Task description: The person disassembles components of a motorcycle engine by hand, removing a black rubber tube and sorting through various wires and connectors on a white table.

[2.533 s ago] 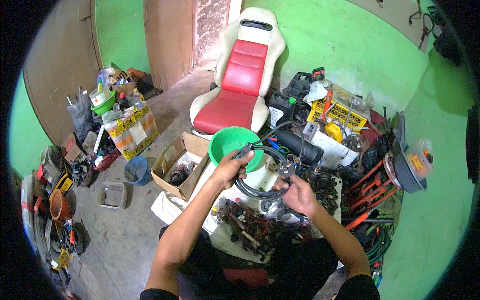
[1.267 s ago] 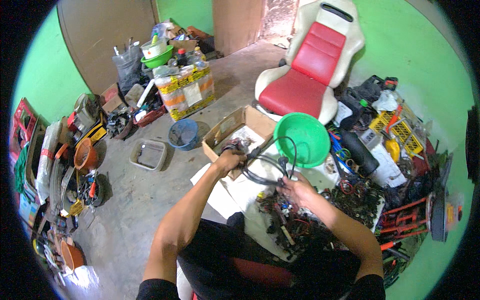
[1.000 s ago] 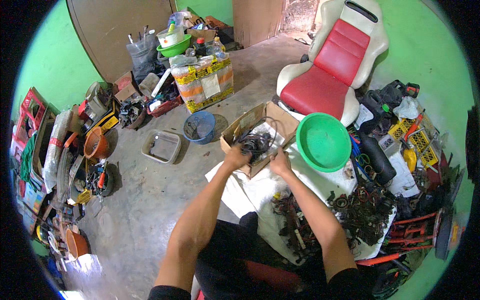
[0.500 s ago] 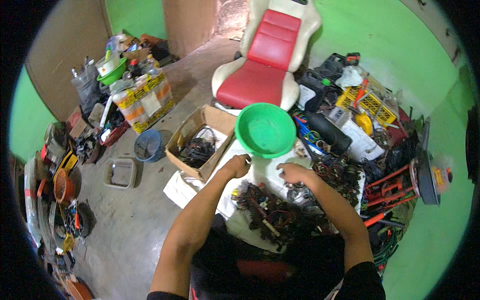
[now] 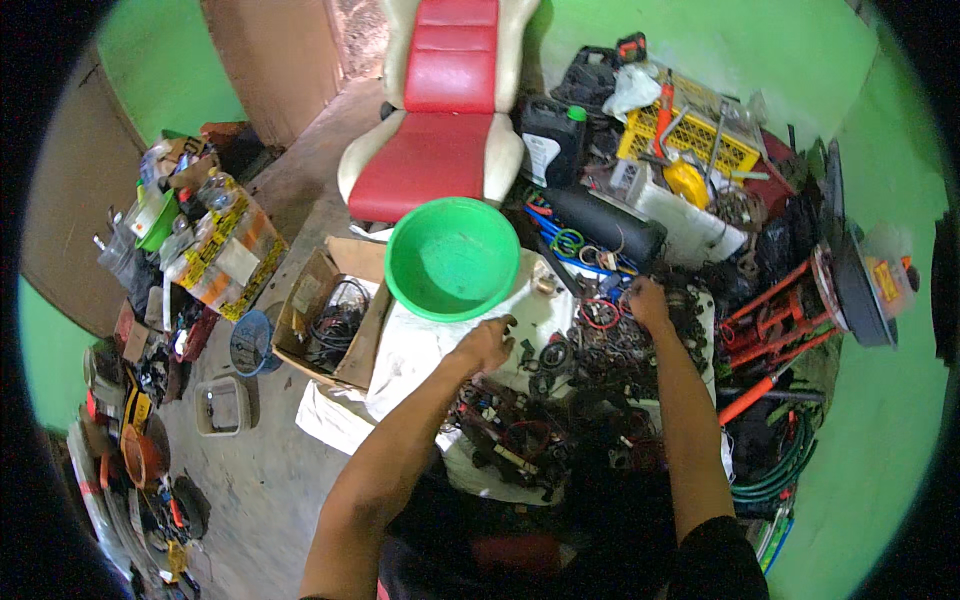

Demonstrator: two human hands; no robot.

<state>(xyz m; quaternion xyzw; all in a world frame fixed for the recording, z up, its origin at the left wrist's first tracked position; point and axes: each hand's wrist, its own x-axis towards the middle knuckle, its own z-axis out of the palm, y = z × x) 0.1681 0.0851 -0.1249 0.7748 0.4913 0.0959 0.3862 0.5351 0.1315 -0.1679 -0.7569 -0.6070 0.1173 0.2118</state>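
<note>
My left hand hovers over the white cloth, just below the green basin. Its fingers are loosely bent and apart, with nothing in them. Farther right, my right hand reaches down into the pile of dark wires and small parts, near a red cable loop. Its fingertips are lost among the pieces, so what they grip, if anything, is unclear. A second dark heap of tangled wiring lies close to my body. The basin appears to hold nothing.
Left of the basin stands an open cardboard box with black cables inside. A red and white seat is behind. To the right are a black cylinder, a yellow crate and a red metal frame. A grey tub sits on the floor.
My right hand has moved right and away from me, from the white cloth to the wire pile. My left hand stays below the basin. The whole view has turned to the right.
</note>
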